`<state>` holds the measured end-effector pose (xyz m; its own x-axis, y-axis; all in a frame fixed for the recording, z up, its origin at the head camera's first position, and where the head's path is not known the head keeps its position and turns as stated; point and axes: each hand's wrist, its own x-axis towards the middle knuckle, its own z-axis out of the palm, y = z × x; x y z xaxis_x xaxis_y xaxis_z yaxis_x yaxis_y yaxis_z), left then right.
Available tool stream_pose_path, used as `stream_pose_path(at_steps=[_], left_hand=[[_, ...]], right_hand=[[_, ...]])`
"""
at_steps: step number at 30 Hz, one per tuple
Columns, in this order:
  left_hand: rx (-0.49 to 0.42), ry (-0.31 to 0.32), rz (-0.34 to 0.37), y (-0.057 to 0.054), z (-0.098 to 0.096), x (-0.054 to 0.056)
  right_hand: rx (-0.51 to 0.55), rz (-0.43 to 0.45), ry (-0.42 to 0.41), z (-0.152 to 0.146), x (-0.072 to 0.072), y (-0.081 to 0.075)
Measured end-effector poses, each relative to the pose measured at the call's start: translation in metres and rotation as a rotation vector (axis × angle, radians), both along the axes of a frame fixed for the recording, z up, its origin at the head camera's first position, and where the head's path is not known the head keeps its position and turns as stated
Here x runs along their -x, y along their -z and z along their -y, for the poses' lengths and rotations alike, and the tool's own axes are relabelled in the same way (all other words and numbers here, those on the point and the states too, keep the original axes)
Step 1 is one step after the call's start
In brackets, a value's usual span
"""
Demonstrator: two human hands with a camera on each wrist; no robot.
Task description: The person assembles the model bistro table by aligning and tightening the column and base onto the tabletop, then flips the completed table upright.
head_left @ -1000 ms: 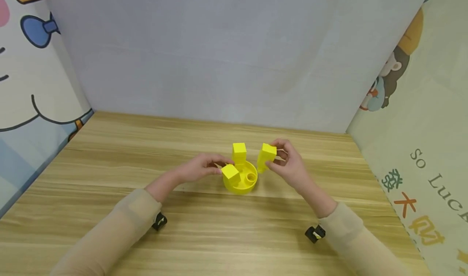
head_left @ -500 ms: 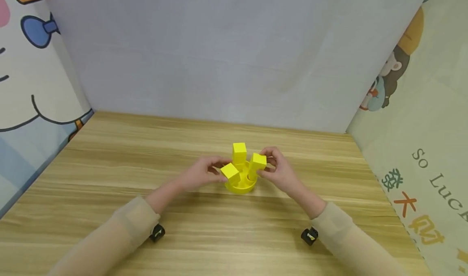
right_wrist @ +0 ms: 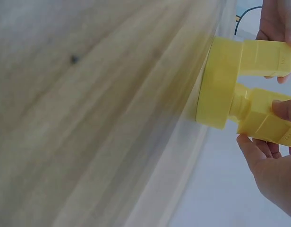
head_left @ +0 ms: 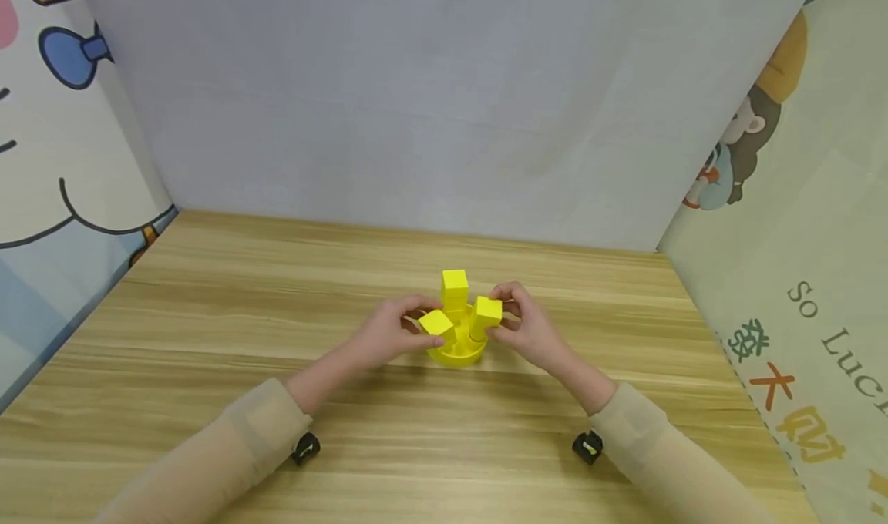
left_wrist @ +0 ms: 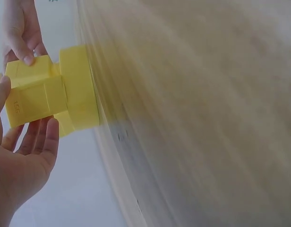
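A round yellow base (head_left: 456,360) with a raised rim stands on the wooden table, and three yellow square-sided blocks rise from it. My left hand (head_left: 394,330) holds the left block (head_left: 436,324) between thumb and fingers; printed digits show on its side in the left wrist view. With thumb and fingertips, my right hand (head_left: 529,327) pinches the right block (head_left: 489,310), which stands over the base. A round neck (right_wrist: 240,102) shows between that block and the base in the right wrist view. Untouched, the back block (head_left: 455,287) stands upright at the rim.
The wood-grain table (head_left: 444,447) runs back to a pale cloth wall (head_left: 416,108). Printed cartoon panels flank it on the left (head_left: 76,146) and right (head_left: 784,223). A black wrist camera hangs under each sleeve.
My right hand has moved left and brought its block from beside the base to over it, then lower. My left thumb has come forward around the left block.
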<state>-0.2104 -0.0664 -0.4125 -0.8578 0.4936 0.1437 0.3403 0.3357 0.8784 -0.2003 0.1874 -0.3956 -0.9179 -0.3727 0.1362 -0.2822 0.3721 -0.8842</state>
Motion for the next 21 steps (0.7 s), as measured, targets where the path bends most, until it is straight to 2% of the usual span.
stream_pose_path(at_steps=[6,16,21], left_hand=[[0.009,0.05,0.015,0.0,0.011,0.028],[0.014,0.071,0.031,0.0,0.011,0.03],[0.004,0.065,0.021,0.001,0.011,0.03]], right_hand=[[-0.061,-0.023,0.064,0.016,0.016,0.0],[-0.168,-0.107,0.09,0.018,0.017,0.002],[-0.176,-0.084,0.095,0.018,0.017,0.003]])
